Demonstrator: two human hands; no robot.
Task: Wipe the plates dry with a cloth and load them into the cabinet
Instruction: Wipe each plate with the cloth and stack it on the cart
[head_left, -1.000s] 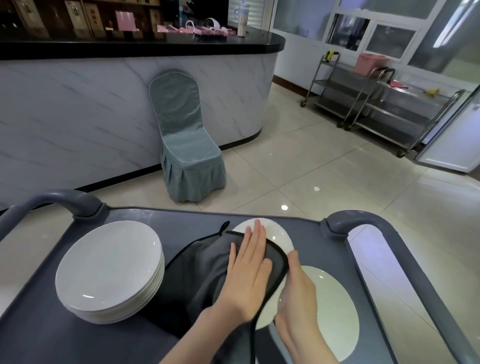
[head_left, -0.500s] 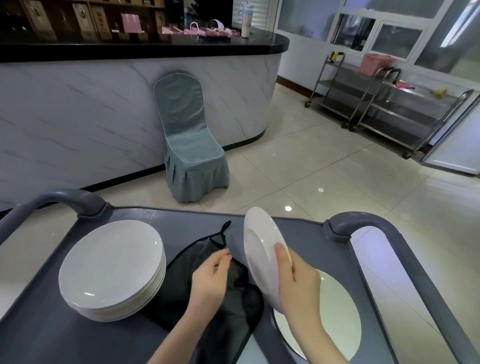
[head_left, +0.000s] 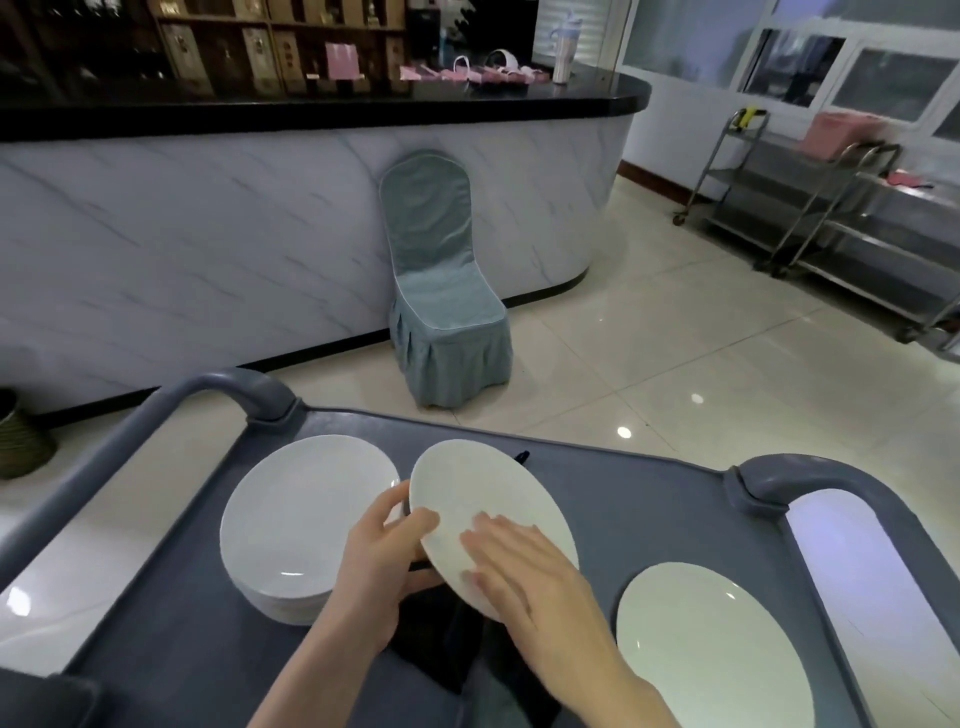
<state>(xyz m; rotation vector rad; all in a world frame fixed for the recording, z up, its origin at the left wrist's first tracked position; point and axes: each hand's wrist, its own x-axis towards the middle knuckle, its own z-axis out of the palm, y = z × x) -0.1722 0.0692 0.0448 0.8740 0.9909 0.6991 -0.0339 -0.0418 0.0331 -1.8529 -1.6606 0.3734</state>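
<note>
White plate (head_left: 493, 499), just upright, is tilting flat: our left hand (head_left: 376, 566) is gripping its nine-o'clock rim, our right hand (head_left: 530, 582) pressing straight-fingered on top, cloth (head_left: 441, 644) released; wiping likely finished.

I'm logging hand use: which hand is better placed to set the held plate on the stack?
Left, probably. The left hand grips the plate at the rim nearest the stack; the right hand only lies flat on its face.
</note>
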